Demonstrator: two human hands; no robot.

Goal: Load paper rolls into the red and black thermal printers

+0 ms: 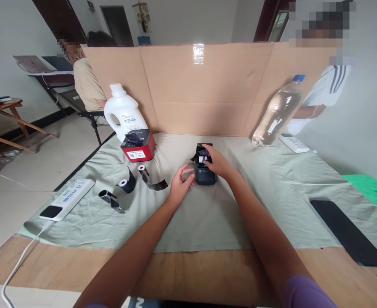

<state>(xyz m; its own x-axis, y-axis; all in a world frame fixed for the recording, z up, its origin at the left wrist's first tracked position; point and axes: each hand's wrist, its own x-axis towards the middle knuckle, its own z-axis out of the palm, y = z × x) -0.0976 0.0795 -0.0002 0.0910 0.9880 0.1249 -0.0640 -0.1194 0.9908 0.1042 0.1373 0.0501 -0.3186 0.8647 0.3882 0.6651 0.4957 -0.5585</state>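
A small black device (205, 177), like a portable receipt printer, lies in front of me with its lid (204, 146) raised at the far end. My right hand (216, 160) reaches over it from the right, fingers closed on a small dark paper roll (203, 158) with a pale end, at the device's opening. Whether the roll sits fully inside cannot be seen. My left hand (180, 185) rests on the cloth at the device's left side, fingers loosely curved and apart, holding nothing. Several partly unwound dark rolls lie farther left, among them one roll (127, 183) with a white core.
A red box-shaped printer (140, 147) stands before a white detergent bottle (126, 109). Cardboard (204, 94) screens the back, with a water bottle (276, 113) leaning there. A power strip (68, 199) lies left, a phone (349, 231) right. Two people sit beyond the cardboard.
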